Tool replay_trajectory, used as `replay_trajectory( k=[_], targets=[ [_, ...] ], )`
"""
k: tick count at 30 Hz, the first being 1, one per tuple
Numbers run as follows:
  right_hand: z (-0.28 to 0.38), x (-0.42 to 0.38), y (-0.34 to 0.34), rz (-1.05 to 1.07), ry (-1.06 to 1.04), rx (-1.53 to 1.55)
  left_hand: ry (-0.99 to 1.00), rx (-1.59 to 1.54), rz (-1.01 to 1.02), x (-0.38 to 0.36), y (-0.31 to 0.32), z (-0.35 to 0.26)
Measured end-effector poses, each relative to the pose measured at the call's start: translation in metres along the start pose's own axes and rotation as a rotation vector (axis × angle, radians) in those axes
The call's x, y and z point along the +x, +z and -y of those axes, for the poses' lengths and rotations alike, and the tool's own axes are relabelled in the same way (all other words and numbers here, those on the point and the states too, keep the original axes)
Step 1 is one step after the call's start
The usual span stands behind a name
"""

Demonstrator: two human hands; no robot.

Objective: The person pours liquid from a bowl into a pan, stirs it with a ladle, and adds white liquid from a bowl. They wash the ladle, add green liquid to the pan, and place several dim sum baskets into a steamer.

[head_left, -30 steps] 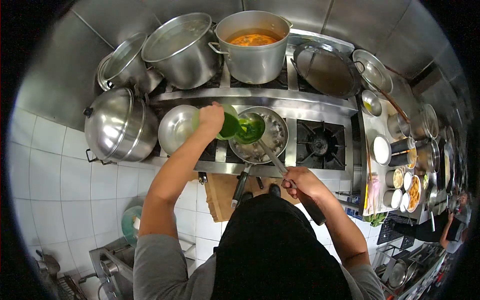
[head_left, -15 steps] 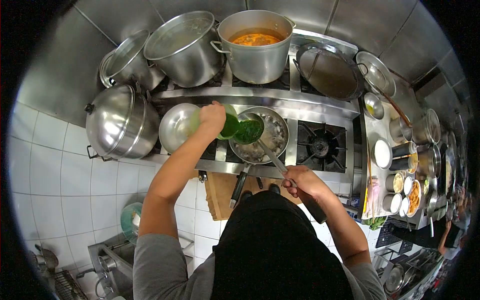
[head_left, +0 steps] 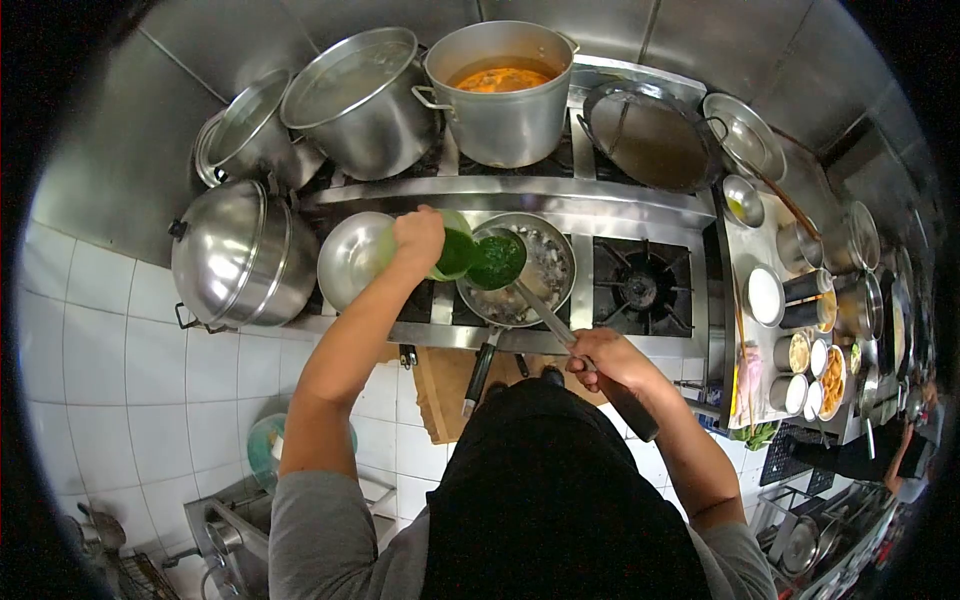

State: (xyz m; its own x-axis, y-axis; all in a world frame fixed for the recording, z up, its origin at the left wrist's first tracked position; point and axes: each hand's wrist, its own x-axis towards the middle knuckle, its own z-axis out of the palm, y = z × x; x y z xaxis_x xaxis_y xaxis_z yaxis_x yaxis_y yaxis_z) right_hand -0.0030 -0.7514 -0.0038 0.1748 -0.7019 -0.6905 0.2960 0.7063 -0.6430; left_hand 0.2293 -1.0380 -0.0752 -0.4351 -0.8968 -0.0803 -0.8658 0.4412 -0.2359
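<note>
My left hand is closed on a green container, which is tipped to the right with dark green sauce at its mouth. Green sauce fills the bowl of a ladle, against the container's rim. The ladle's handle runs down to my right hand, whose fingers are wrapped round it. Beneath the ladle, a frying pan with pale pieces and liquid rests on the stove, its black handle pointing toward me. An empty metal bowl stands left of the pan, partly behind my left hand.
Large pots, one with orange soup, and a dark wok line the back. A bare burner is right of the pan. A side counter holds ingredient containers. At far right, another person is partly visible.
The view has shifted slightly. Both hands keep their hold on the container and the ladle, with almost no movement between them.
</note>
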Motion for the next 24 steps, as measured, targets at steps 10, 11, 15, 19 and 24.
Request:
replay_trajectory(
  k=[10,11,15,19,24],
  targets=[
    [-0.015,-0.007,-0.009,-0.033,-0.022,0.056,-0.158,-0.466,-0.037,-0.034,-0.008,0.057],
    [-0.015,-0.009,-0.006,-0.069,-0.019,-0.002,-0.165,-0.556,-0.067,-0.039,-0.005,0.064],
    [-0.029,-0.007,-0.008,-0.117,-0.096,-0.072,-0.147,-0.837,-0.004,-0.053,0.006,0.095],
    [-0.042,-0.006,-0.004,-0.337,-0.275,-0.542,-0.216,-1.094,0.019,-0.078,0.001,0.111],
    [-0.06,-0.015,0.011,-0.605,-0.489,-0.702,-0.2,-1.158,0.035,-0.114,-0.046,0.123]
  ],
)
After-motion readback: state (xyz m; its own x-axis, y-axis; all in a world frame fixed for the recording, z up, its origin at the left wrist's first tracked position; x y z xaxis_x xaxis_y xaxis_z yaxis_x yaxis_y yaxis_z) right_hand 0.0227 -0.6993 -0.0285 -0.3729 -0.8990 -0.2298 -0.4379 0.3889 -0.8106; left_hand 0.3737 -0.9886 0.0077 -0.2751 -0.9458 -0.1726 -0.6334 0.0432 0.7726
